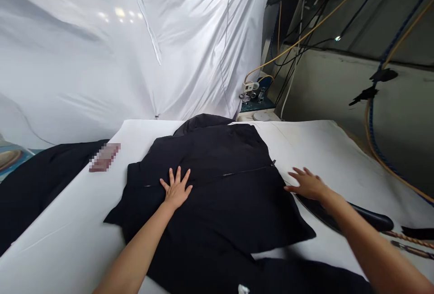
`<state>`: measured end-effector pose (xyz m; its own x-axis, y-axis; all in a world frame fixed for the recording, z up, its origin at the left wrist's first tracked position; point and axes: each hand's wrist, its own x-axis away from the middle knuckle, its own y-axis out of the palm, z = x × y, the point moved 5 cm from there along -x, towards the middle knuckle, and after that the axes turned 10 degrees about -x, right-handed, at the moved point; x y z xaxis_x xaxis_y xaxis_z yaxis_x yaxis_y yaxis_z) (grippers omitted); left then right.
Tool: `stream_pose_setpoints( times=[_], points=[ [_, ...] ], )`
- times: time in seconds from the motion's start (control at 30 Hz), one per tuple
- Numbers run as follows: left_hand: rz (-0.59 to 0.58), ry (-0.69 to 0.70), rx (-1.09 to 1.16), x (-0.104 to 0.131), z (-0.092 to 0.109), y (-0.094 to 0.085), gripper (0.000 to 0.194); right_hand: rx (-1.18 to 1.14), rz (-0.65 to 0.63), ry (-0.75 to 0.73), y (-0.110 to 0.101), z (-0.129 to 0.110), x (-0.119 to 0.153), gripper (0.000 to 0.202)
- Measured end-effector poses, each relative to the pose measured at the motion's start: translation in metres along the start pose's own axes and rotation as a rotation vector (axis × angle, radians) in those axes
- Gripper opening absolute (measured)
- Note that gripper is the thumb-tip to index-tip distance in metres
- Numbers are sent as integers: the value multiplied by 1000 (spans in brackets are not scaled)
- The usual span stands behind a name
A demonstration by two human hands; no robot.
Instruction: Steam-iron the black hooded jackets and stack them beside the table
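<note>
A black zip-front jacket (217, 212) lies spread across the white-covered table, its zipper running crosswise and the metal pull near the right edge. My left hand (176, 192) rests flat on the left part of the jacket, fingers spread. Just off the jacket's right edge, near the zipper pull, is my right hand (307, 183); its fingers are apart and nothing is in them. Under my right forearm sits an iron (371, 218) with a black handle, partly hidden by the arm. A small white patch (243, 289) shows on the black fabric at the bottom.
The white table cover (312, 142) reaches to the back and right. A dark cloth (50, 176) hangs by the left edge, beside a blurred reddish item (105, 157). White sheeting (101, 59) hangs behind. Cables and a blue-and-yellow hose (371, 122) run down at right.
</note>
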<state>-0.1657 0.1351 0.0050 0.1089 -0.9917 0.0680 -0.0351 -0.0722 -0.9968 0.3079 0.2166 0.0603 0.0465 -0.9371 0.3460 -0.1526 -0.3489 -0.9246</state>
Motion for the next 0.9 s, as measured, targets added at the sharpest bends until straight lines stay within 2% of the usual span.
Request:
stream_pose_setpoints(
  times=[0.1, 0.17, 0.27, 0.37, 0.43, 0.5, 0.6, 0.7, 0.8, 0.9],
  points=[
    [134, 216, 23, 4, 41, -16, 48, -81, -209, 142, -16, 65, 28, 59],
    [104, 309, 62, 3, 65, -16, 48, -173, -295, 156, -18, 86, 45, 47],
    [-6, 273, 63, -4, 81, -5, 63, -317, -265, 105, -16, 94, 59, 42],
    [-56, 223, 33, -11, 83, 4, 78, -389, -242, 185, -12, 102, 57, 45],
    [-76, 215, 30, -14, 83, 6, 82, -361, -200, 243, -20, 104, 50, 47],
    [-88, 214, 38, -14, 83, 5, 86, -281, -94, 222, -38, 95, 39, 47],
    [-60, 233, 82, -11, 77, -2, 84, -160, 20, 94, -69, 47, 23, 53],
    [104, 144, 81, -6, 48, -18, 55, -85, -37, -96, -78, -36, 12, 60],
    [216, -54, -12, 0, -3, -25, 45, -2, -141, -308, -64, -134, 10, 64],
    [128, -147, -75, 3, -46, -10, 46, 69, -203, -443, -36, -217, 9, 66]
  ],
)
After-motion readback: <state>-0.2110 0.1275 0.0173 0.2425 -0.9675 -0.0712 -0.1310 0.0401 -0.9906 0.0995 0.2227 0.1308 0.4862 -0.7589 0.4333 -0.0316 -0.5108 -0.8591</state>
